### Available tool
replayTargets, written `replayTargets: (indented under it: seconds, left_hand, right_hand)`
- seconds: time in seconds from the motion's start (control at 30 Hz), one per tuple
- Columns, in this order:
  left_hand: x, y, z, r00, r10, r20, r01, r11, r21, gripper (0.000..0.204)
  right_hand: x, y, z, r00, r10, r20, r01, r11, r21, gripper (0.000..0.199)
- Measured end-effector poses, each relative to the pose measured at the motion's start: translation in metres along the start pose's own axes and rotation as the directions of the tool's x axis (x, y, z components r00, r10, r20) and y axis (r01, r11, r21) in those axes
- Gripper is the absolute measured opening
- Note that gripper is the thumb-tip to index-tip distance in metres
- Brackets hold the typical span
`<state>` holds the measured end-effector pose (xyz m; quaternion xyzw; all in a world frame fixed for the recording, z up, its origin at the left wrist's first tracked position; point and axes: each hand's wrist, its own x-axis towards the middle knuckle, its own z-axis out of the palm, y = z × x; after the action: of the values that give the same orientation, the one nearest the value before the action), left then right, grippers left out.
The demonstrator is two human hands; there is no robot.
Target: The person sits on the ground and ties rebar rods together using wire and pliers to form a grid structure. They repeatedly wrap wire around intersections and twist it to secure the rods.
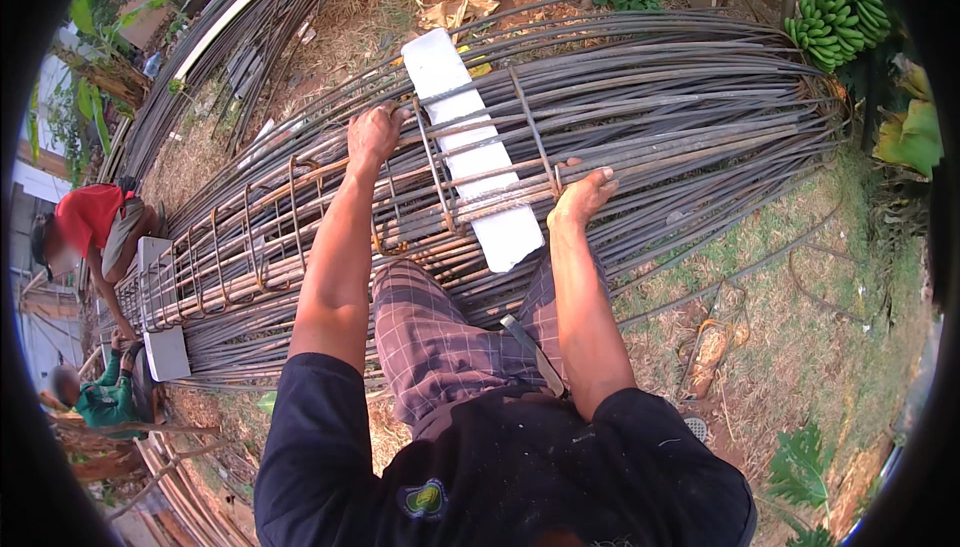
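Probably outdoor rebar yard: steel rod piles

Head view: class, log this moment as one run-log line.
left hand: on rebar cage | right hand: on cage bar | white board: under cage | two people: far end

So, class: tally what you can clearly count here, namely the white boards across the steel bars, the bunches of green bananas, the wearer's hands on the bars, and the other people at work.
White boards: 2 (near, far)
Green banana bunches: 1
Wearer's hands on the bars: 2 (left hand, right hand)
Other people: 2 (red shirt, green shirt)
Total: 7
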<state>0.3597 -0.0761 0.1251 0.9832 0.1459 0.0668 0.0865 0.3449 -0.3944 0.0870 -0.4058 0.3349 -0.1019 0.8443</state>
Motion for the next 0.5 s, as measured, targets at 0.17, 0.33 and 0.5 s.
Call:
replayTargets:
  seconds: [0.17,0.33,0.5]
  left_hand:
    - [-0.006,0.022,0.003,0.950,-0.035,-0.312,0.010,0.997,-0.082,0.036]
    - [-0.098,0.101,-0.001,0.860,0.197,-0.471,-0.378,0.866,-0.327,0.018]
    - [-0.143,0.118,0.021,0.900,0.361,-0.246,-0.403,0.903,-0.150,0.024]
  right_hand:
    - [0.035,0.010,-0.027,0.975,0.069,0.210,-0.082,0.995,0.057,0.057]
    - [0.043,0.012,-0.046,0.910,0.127,0.395,-0.188,0.975,0.120,0.051]
    - [0.038,0.013,-0.049,0.879,0.133,0.458,-0.204,0.973,0.110,0.053]
